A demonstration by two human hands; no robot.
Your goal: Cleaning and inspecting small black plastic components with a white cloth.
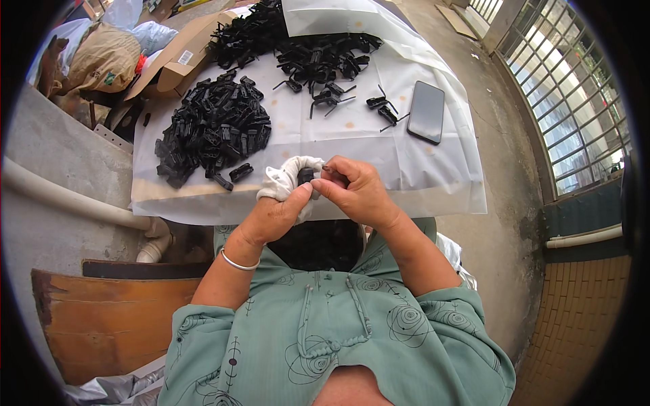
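Close to the table's front edge, my left hand (283, 206) is closed around a white cloth (279, 181) and a small black plastic part (306, 176). The thumb presses against the part, whose kind I cannot make out. My right hand (355, 187) meets it from the right, thumb and fingers pinched at the part's side. What lies between those fingertips is hidden. Beyond my left hand spreads a pile of small black plastic pieces (217, 125), two of them lying loose at its near edge. Farther back is a heap of similar pieces with thin prongs (318, 57).
White sheeting (325, 145) covers the table. A phone (426, 112) lies at the right, beside a few loose pronged pieces (384, 108). A cardboard box (179, 57) and bags (101, 57) stand far left. Below my hands sits a dark container (318, 245) on my lap. A barred window (569, 88) is at right.
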